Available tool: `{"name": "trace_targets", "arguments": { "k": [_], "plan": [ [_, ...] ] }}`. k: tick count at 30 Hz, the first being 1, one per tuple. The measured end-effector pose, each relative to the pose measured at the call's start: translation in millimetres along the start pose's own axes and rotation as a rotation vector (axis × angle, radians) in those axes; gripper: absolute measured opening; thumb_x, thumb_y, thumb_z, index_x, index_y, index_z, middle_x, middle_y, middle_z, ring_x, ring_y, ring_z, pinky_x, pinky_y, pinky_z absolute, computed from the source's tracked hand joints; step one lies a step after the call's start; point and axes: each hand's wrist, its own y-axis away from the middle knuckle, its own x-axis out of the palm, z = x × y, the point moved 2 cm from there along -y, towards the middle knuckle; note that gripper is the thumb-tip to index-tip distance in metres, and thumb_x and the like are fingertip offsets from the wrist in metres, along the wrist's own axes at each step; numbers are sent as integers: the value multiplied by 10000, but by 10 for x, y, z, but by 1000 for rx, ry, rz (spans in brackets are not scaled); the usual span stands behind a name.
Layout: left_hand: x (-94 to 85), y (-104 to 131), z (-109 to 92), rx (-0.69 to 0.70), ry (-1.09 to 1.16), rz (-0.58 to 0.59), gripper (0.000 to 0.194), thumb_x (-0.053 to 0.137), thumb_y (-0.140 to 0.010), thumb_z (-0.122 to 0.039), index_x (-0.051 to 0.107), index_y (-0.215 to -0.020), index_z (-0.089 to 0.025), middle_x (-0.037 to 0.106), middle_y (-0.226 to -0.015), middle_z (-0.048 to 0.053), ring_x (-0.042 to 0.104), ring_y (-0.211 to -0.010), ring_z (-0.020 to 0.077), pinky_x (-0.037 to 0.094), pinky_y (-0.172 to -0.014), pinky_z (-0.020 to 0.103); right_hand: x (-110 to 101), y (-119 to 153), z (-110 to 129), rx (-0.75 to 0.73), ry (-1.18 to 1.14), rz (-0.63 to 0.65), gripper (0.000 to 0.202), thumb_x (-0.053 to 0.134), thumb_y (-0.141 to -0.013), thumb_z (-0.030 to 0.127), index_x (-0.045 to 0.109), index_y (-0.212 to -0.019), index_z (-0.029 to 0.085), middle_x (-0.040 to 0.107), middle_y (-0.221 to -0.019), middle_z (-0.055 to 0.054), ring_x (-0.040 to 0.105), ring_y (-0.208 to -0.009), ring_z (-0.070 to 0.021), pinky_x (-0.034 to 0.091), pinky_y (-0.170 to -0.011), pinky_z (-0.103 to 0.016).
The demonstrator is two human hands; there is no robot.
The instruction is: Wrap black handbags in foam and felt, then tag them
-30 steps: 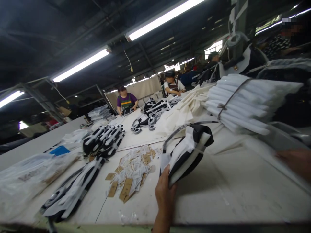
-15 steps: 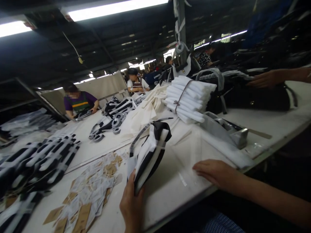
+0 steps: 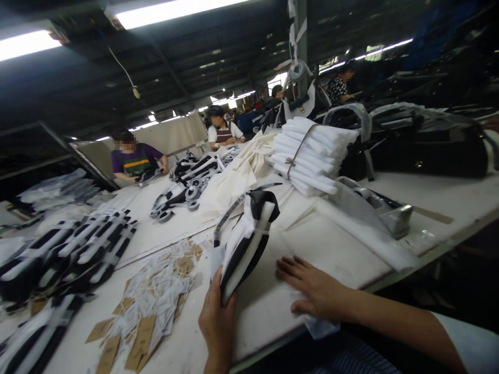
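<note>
My left hand (image 3: 219,317) is closed around the lower end of a small black bag (image 3: 249,244), which stands tilted above the table. White padding strips run along the bag, and a wrapped strap (image 3: 228,221) curves off its left side. To the right, my right hand (image 3: 315,291) lies palm down on the white table with its fingers stretched out. Under its heel, a piece of clear plastic (image 3: 320,327) hangs over the table's front edge. How far the plastic reaches beneath the palm is hidden.
Paper tags in small clear bags (image 3: 156,301) are heaped left of my left hand. Padded black bags (image 3: 86,249) lie farther left. A tied bundle of white foam (image 3: 307,150) sits ahead, beside a roll of foam sheet (image 3: 366,236). Two co-workers (image 3: 136,161) work across the table.
My right hand has moved left across the table, toward the bag, and the clear plastic now overhangs the edge. Another person's hand at the far right has mostly left view. My left hand keeps its hold.
</note>
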Motion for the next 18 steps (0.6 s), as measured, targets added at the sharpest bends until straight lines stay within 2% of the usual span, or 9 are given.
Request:
{"name": "trace_targets", "arguments": {
  "k": [3,6,8,10,12,14,16,18],
  "plan": [
    [-22,-37,-31,26,-3,-25,540,577,-897,-264,457,-1423,-249,668,-1279,80,673,-1105,253,564,-871,323,29,-344,122,-209,-71,38,751,542,-894,606,355,-1514,227,324,-1567,-137,253,-1463,-302,169,-1206,-513],
    [-52,-110,-57,59,-46,-48,518,589,-900,-261,477,-1404,-228,670,-1273,97,677,-1096,257,570,-847,319,22,-768,149,-322,-76,32,687,567,-905,541,387,-1498,244,364,-1553,-116,287,-1452,-283,144,-1209,-495],
    [-75,-183,-67,91,-76,-46,526,607,-892,-251,479,-1402,-235,662,-1288,92,675,-1099,255,570,-843,315,-22,-1003,147,-323,-86,15,640,616,-890,472,444,-1466,250,418,-1528,-89,316,-1439,-274,150,-1212,-470],
    [-107,-268,-73,121,-107,-47,546,628,-880,-233,477,-1405,-248,659,-1294,83,676,-1097,248,568,-852,310,-100,-1110,140,-244,-108,-50,567,598,-907,414,494,-1433,227,445,-1511,-85,333,-1430,-272,190,-1207,-451],
    [-149,-351,-86,157,-134,-54,569,649,-864,-212,478,-1405,-250,661,-1291,82,678,-1092,244,566,-865,307,-171,-1043,136,-140,-127,-130,511,493,-965,399,506,-1422,170,445,-1504,-126,350,-1419,-279,249,-1191,-459],
    [-196,-418,-117,190,-155,-59,590,663,-850,-189,475,-1406,-250,659,-1294,83,674,-1101,244,562,-886,310,-189,-830,144,-75,-133,-168,516,402,-1000,424,513,-1413,135,474,-1474,-162,379,-1401,-293,292,-1171,-490],
    [-241,-464,-173,220,-170,-61,618,661,-842,-157,459,-1419,-251,653,-1303,82,663,-1124,244,554,-914,314,-144,-560,161,-19,-138,-159,551,434,-980,481,514,-1416,153,510,-1444,-161,420,-1372,-309,325,-1153,-506],
    [-276,-485,-261,260,-179,-73,647,649,-841,-123,434,-1438,-249,648,-1311,80,651,-1148,238,538,-952,315,-64,-336,197,34,-142,-137,628,541,-920,494,468,-1453,170,512,-1443,-160,452,-1341,-326,369,-1124,-499]
  ]
}}
